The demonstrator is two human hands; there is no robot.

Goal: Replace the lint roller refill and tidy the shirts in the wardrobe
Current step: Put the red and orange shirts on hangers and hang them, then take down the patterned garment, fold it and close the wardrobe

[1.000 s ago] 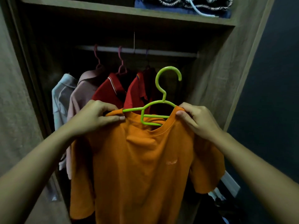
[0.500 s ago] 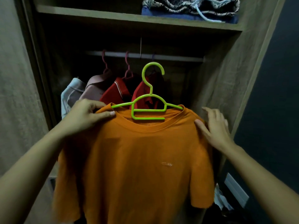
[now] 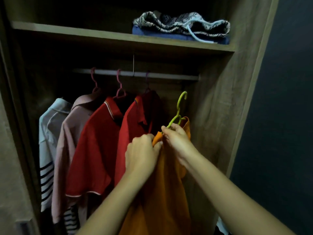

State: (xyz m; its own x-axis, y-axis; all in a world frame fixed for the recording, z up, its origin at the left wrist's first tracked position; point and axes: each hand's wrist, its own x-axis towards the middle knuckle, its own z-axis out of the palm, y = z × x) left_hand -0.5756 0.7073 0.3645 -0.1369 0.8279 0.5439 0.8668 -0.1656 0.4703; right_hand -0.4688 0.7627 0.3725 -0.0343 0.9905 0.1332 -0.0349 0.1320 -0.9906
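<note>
Half a second ago I held the orange shirt [image 3: 162,192] flat towards me with my hands spread wide. Now I have turned it edge-on and carried it to the right end of the wardrobe, and my hands have come close together.

My left hand [image 3: 142,153] grips the near shoulder of the shirt, fingers curled into the fabric. My right hand [image 3: 177,141] is just beside it, pinching the near arm of the green hanger [image 3: 179,106]. In this dim light I cannot tell whether it also has cloth under the fingers. The hanger's hook points up and sits below the rail [image 3: 160,75], not hooked over it.

The shirt hangs down from the hanger between the nearer of two red polo shirts [image 3: 133,126] and the wardrobe's right wall [image 3: 216,116]. Left of the red pair, all on pink hangers on the rail, are a pink shirt [image 3: 67,141] and a pale shirt [image 3: 46,133] with dark stripes low down.

Above the rail, a shelf [image 3: 84,33] carries folded clothes [image 3: 181,26] at its right end.
</note>
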